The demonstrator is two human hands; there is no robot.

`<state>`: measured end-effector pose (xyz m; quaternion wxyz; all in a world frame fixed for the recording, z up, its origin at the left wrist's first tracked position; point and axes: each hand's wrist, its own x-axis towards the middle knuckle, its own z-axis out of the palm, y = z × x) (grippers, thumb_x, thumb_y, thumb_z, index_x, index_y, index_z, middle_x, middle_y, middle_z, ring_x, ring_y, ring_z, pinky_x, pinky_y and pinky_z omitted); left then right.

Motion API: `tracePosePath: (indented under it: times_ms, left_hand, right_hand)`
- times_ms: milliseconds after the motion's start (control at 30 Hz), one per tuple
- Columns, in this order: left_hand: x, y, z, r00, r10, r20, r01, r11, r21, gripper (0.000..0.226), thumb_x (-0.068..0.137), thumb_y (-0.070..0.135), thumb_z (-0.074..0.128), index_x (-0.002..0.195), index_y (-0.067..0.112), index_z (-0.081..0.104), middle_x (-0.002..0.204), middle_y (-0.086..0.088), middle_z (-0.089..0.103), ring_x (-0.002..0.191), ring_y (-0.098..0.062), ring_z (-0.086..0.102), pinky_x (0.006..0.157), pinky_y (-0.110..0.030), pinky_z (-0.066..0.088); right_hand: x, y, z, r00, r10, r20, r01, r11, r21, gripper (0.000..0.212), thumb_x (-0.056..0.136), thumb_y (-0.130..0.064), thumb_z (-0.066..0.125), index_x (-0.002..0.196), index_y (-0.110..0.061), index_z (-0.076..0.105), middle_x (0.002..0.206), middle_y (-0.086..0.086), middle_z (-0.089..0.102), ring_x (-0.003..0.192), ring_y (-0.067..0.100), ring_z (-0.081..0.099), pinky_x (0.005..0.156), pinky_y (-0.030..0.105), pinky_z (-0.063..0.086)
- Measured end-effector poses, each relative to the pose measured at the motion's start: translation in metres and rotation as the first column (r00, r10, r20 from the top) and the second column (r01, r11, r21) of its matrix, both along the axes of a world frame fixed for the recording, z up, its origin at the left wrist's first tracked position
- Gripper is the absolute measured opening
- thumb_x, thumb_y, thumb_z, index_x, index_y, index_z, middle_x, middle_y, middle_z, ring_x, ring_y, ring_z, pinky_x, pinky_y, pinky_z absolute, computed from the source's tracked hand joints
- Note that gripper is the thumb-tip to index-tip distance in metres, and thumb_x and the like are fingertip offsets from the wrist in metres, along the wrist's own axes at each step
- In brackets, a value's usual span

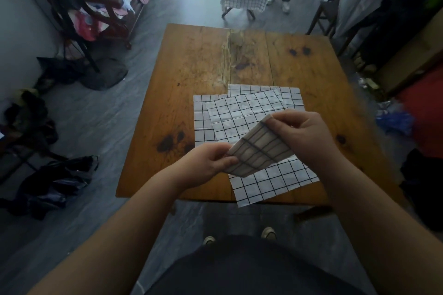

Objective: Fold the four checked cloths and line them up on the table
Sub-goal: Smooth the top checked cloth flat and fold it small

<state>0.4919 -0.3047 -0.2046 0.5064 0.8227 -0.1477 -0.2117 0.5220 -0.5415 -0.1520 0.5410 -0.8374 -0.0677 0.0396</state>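
- Left hand (pixel 211 159) pinching the near-left corner of a folded checked cloth (pixel 260 151), fingers closed on it, thumb on top.
- Right hand (pixel 298 129) clamped on the far-right end of the same cloth, fingers curled shut around the edge.
- Held up off the wooden table (pixel 191 67) between both hands, tilted, probably to square the edges up before setting it down.
- Looks like a narrow folded strip already, so likely mid-fold or one fold from done.
- Under the hands, a flat checked cloth (pixel 271 182) spread open, its near corner poking out past the table's near edge.
- Further back, another open checked cloth (pixel 239 112) lying skewed on top of a third one (pixel 291 94), which peeks out at the far right and on the left side.
- So three still unfolded by the look of it, stacked loosely in the near-right part of the table.
- Plenty of bare wood on the far half and the left side, decent spot for starting the line.
- Might want to watch that overhanging corner, could get dragged off by a wrist.
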Motion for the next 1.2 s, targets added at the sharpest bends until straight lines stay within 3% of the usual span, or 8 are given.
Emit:
tracePosePath:
  times_ms: [133, 333, 467, 567, 667, 900, 1033, 1200]
  left_hand:
    - [0.01, -0.036, 0.025, 0.995, 0.082, 0.054, -0.08, 0.996, -0.051, 0.019, 0.1, 0.022, 0.057, 0.117, 0.029, 0.064, 0.1, 0.004, 0.072, 0.096, -0.009, 0.067, 0.08, -0.03, 0.058]
    - [0.02, -0.09, 0.027, 0.984, 0.18, 0.002, -0.179, 0.983, -0.036, 0.015, 0.1, 0.022, 0.056, 0.11, 0.025, 0.067, 0.101, 0.006, 0.072, 0.098, -0.01, 0.067, 0.085, -0.037, 0.06]
    - [0.021, -0.121, 0.019, 0.936, 0.269, -0.226, -0.32, 0.919, -0.229, 0.015, 0.1, 0.023, 0.058, 0.109, 0.021, 0.071, 0.104, 0.0, 0.076, 0.1, -0.018, 0.072, 0.088, -0.047, 0.06]
    - [0.023, -0.148, 0.02, 0.88, 0.297, -0.371, -0.423, 0.846, -0.325, 0.019, 0.1, 0.016, 0.057, 0.115, 0.013, 0.068, 0.106, -0.006, 0.076, 0.1, -0.024, 0.073, 0.085, -0.045, 0.061]
    - [0.026, -0.172, 0.021, 0.83, 0.321, -0.456, -0.506, 0.777, -0.375, 0.021, 0.1, 0.014, 0.055, 0.117, 0.01, 0.067, 0.107, -0.009, 0.075, 0.099, -0.027, 0.073, 0.079, -0.041, 0.061]
    - [0.029, -0.22, 0.016, 0.769, 0.379, -0.515, -0.567, 0.777, -0.274, 0.019, 0.102, 0.014, 0.053, 0.112, 0.007, 0.067, 0.103, -0.013, 0.073, 0.089, -0.023, 0.074, 0.072, -0.033, 0.06]
    - [0.028, -0.24, 0.019, 0.779, 0.335, -0.529, -0.532, 0.8, -0.278, 0.019, 0.102, 0.009, 0.05, 0.109, 0.007, 0.068, 0.098, -0.011, 0.077, 0.092, -0.025, 0.075, 0.072, -0.034, 0.061]
    - [0.035, -0.259, 0.018, 0.768, 0.374, -0.52, -0.566, 0.776, -0.278, 0.021, 0.101, 0.007, 0.052, 0.116, 0.007, 0.067, 0.097, -0.013, 0.076, 0.087, -0.026, 0.075, 0.066, -0.031, 0.059]
  right_hand:
    - [0.004, -0.018, 0.003, 1.0, 0.001, 0.014, -0.001, 1.0, -0.002, 0.012, 0.093, -0.027, 0.067, 0.099, -0.021, 0.076, 0.093, -0.007, 0.073, 0.087, 0.002, 0.066, 0.071, 0.016, 0.053]
    - [0.013, -0.071, 0.008, 0.999, -0.043, 0.006, 0.044, 0.998, -0.04, 0.02, 0.093, -0.033, 0.068, 0.11, -0.023, 0.07, 0.102, -0.007, 0.068, 0.092, 0.004, 0.063, 0.071, 0.02, 0.054]
    - [0.012, -0.119, -0.008, 0.969, -0.124, -0.213, 0.15, 0.983, 0.109, 0.043, 0.095, -0.043, 0.063, 0.133, -0.024, 0.054, 0.123, -0.004, 0.063, 0.109, 0.012, 0.063, 0.084, 0.028, 0.053]
    - [0.003, -0.142, -0.026, 0.881, -0.011, -0.473, 0.156, 0.95, 0.27, 0.059, 0.091, -0.054, 0.055, 0.135, -0.017, 0.052, 0.12, 0.004, 0.068, 0.112, 0.025, 0.066, 0.086, 0.035, 0.055]
    - [-0.003, -0.158, -0.04, 0.788, 0.16, -0.595, 0.179, 0.864, 0.47, 0.053, 0.092, -0.052, 0.052, 0.13, -0.016, 0.057, 0.121, 0.013, 0.071, 0.112, 0.032, 0.069, 0.094, 0.05, 0.056]
    - [0.011, -0.201, -0.05, 0.877, 0.024, -0.481, 0.167, 0.922, 0.349, 0.019, 0.099, -0.02, 0.061, 0.116, -0.013, 0.065, 0.112, 0.01, 0.073, 0.098, 0.026, 0.073, 0.078, 0.038, 0.063]
    - [0.018, -0.229, -0.052, 0.896, 0.011, -0.444, 0.15, 0.934, 0.325, 0.022, 0.097, -0.021, 0.064, 0.117, -0.012, 0.064, 0.11, 0.007, 0.073, 0.095, 0.02, 0.074, 0.07, 0.03, 0.061]
    - [0.029, -0.257, -0.052, 0.883, 0.09, -0.461, 0.117, 0.909, 0.401, 0.025, 0.096, -0.018, 0.064, 0.121, -0.012, 0.063, 0.108, 0.011, 0.075, 0.098, 0.028, 0.074, 0.076, 0.038, 0.062]
